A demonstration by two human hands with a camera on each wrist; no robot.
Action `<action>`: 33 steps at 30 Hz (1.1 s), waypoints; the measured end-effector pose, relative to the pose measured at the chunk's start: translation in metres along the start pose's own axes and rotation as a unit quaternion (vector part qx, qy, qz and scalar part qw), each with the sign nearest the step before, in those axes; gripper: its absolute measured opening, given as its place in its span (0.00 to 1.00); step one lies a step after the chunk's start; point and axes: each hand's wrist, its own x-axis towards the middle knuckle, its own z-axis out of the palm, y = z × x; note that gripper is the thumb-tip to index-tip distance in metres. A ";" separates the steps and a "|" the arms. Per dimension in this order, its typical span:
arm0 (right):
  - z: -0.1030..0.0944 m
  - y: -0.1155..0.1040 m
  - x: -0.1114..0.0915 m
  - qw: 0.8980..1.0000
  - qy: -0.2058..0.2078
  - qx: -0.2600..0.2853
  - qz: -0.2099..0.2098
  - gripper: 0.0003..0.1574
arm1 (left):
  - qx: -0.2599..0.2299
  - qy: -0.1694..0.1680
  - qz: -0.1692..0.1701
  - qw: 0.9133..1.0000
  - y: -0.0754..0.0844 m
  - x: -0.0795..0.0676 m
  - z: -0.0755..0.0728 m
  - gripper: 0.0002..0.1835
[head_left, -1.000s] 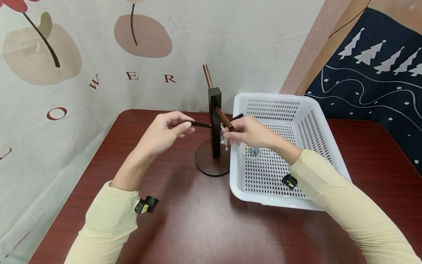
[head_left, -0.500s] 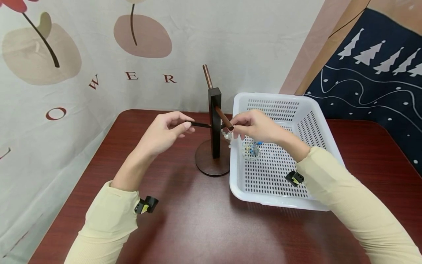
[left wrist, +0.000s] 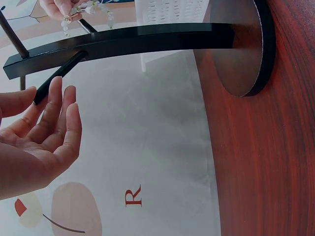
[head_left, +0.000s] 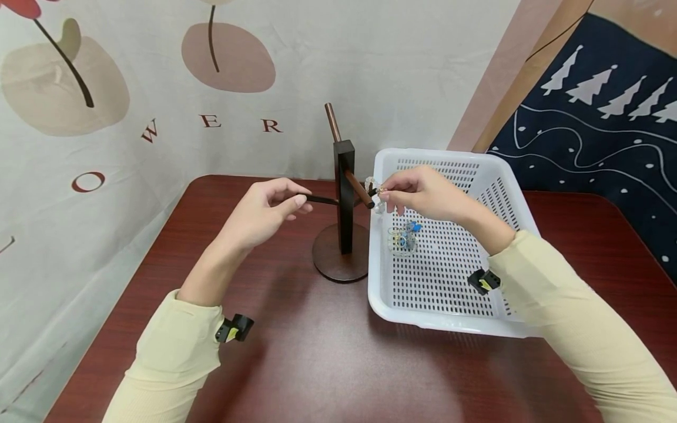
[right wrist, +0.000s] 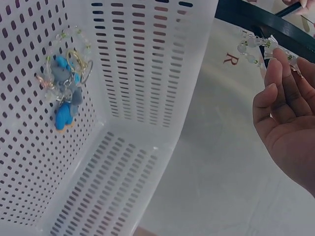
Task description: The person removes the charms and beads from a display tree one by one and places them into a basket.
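Note:
My left hand (head_left: 264,211) pinches the end of a dark peg (head_left: 321,200) on the left of a brown wooden stand (head_left: 345,200); the left wrist view shows thumb and fingers on that peg (left wrist: 61,73). On the other side, my right hand (head_left: 423,191) pinches a clear beaded bracelet (right wrist: 253,42) with pale green bits. The bracelet (left wrist: 91,9) is at the tip of the opposite peg (left wrist: 87,26); whether it still loops around it I cannot tell. Two brown pegs jut from the stand higher up. The right fingertips' contact is partly hidden.
A white perforated basket (head_left: 449,325) stands right of the stand, under my right forearm. Inside lies a small pile of trinkets (right wrist: 64,83): a beaded loop, metal rings and blue and grey charms. A printed cloth (head_left: 317,59) hangs behind the dark red table (head_left: 296,352).
My right hand has moved right along the peg toward its tip, drawing the bracelet away from the post. The left hand stays on its peg.

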 end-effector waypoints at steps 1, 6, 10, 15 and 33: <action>-0.001 0.000 -0.001 1.000 0.002 0.001 0.003 0.08 | 0.001 0.000 0.000 1.000 0.000 0.000 0.000 0.10; -0.009 0.001 -0.005 1.000 0.011 -0.006 0.014 0.08 | 0.006 0.000 -0.001 1.000 0.001 0.000 0.000 0.10; -0.015 0.002 -0.008 1.000 0.016 -0.006 0.016 0.09 | 0.008 0.000 -0.001 1.000 0.002 -0.001 -0.001 0.10; -0.021 0.007 -0.012 0.999 0.026 -0.012 0.018 0.09 | 0.010 0.001 -0.001 1.000 0.003 -0.001 -0.001 0.10; -0.024 0.043 -0.028 0.997 0.033 -0.018 0.072 0.10 | 0.006 0.002 0.000 1.000 0.002 0.000 0.000 0.10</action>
